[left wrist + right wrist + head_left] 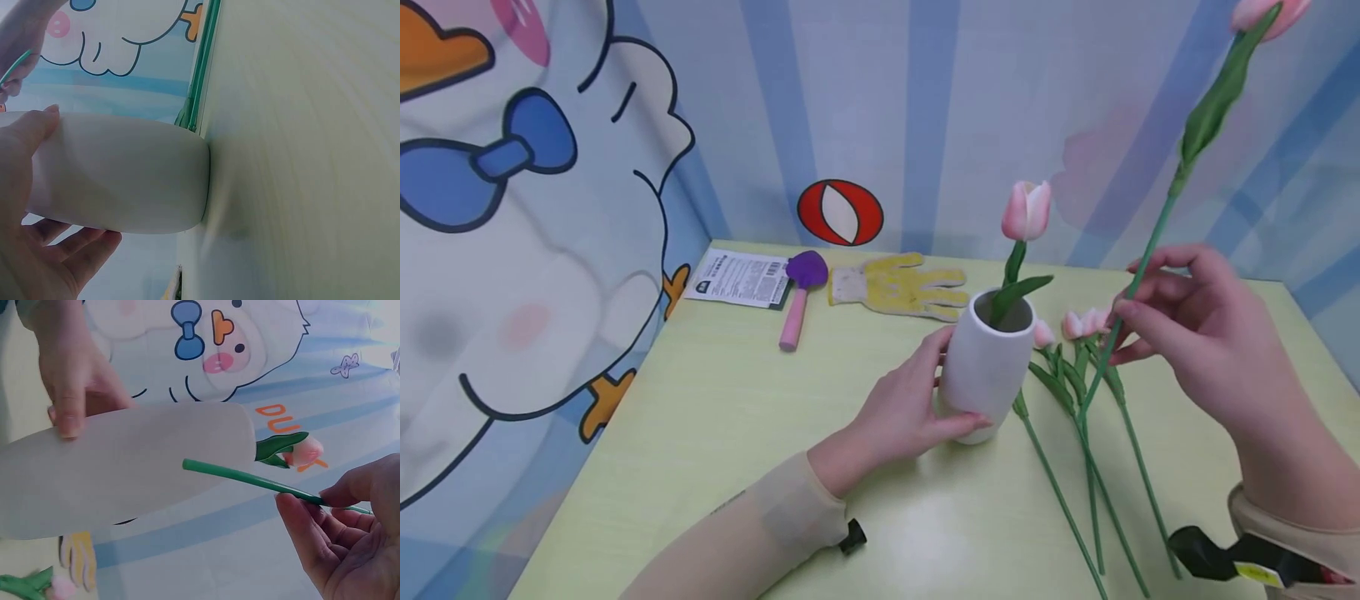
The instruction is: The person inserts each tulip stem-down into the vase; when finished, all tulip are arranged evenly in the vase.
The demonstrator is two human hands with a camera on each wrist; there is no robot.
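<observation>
My left hand (pixel 910 400) grips a white vase (pixel 988 367) low on its side, thumb across the front and fingers behind. In the vase stands one pink tulip (pixel 1026 212) with green leaves, its stem hidden inside. My right hand (pixel 1202 342) pinches a second tulip by its green stem (pixel 1152 242) between thumb and fingers. That tulip slants, its bloom up at the top right of the head view and its lower stem toward the table. In the right wrist view the cut stem end (pixel 190 465) overlaps the vase's side, outside the opening.
Several more tulips (pixel 1093 467) lie on the table right of the vase, blooms toward the back. Along the back edge are a yellow glove (pixel 910 287), a small purple shovel (pixel 805 279) with pink handle and a printed packet (pixel 741 277). A cartoon-printed cloth (pixel 857 100) hangs behind.
</observation>
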